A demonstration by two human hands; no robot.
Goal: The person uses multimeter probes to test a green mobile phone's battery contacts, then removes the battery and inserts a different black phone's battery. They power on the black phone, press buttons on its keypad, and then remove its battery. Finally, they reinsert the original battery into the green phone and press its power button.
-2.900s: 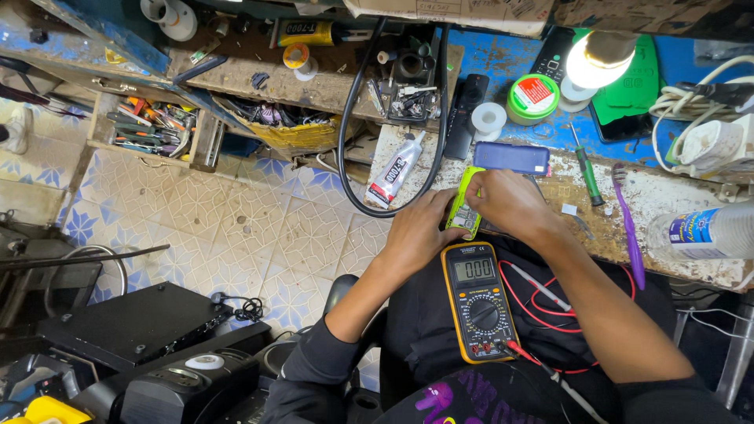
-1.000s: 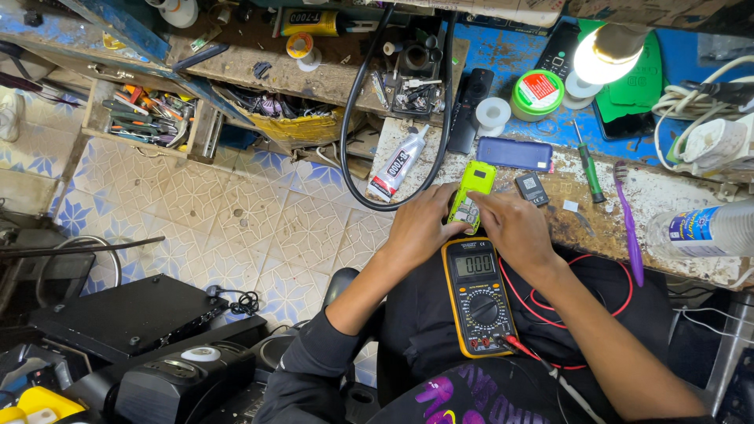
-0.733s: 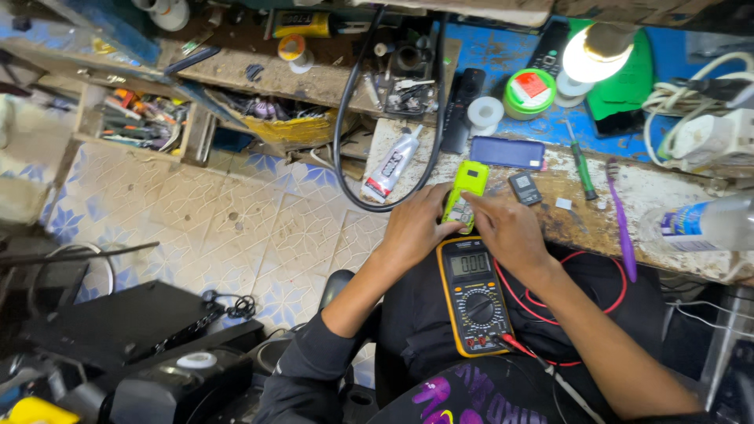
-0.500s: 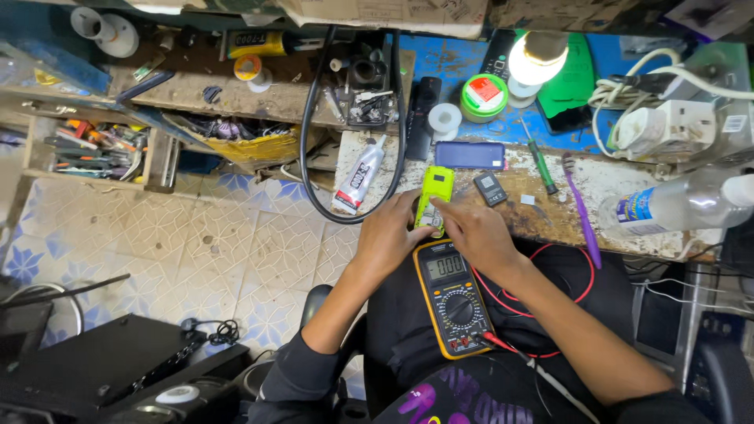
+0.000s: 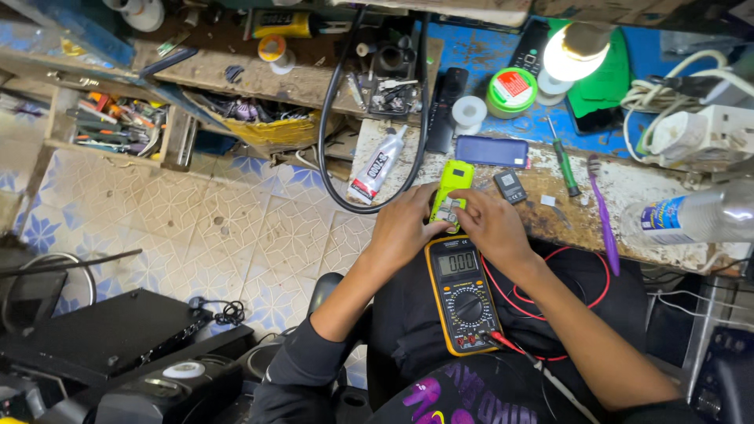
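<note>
worn workbench [image 5: 550,200]: toothbrush [image 5: 603,210], screwdriver [image 5: 563,159].

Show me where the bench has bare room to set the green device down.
Bare patch: between the glue tube and the green device, inside the black cable loop. Another: pale benchtop between purple toothbrush and plastic bottle. Crowded around the lamp and tape rolls.
</note>
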